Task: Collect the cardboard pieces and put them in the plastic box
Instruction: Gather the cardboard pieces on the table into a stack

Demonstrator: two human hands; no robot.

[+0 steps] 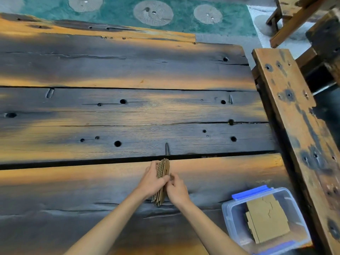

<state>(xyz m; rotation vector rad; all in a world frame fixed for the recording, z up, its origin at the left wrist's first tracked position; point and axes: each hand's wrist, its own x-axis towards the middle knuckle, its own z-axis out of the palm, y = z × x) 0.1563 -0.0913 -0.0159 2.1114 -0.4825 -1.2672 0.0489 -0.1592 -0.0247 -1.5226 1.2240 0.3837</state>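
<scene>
Cardboard pieces (162, 173) between both hands' fingers (163, 179)

We see a wooden table (128, 111) of orange-brown planks streaked with charred black and dotted with dark round holes. Near its front edge stands a stack of cardboard pieces (162, 173), tan with ribbed, striped edges. At the front right corner the plastic box (230, 214) is clear and bluish, with bright blue clips, and holds flat tan cardboard (266, 218). Beyond the far edge lies a teal rug (117, 17) patterned with pale beige discs. The bench (287, 100) at the right edge is orange-brown, blotched black.
</scene>
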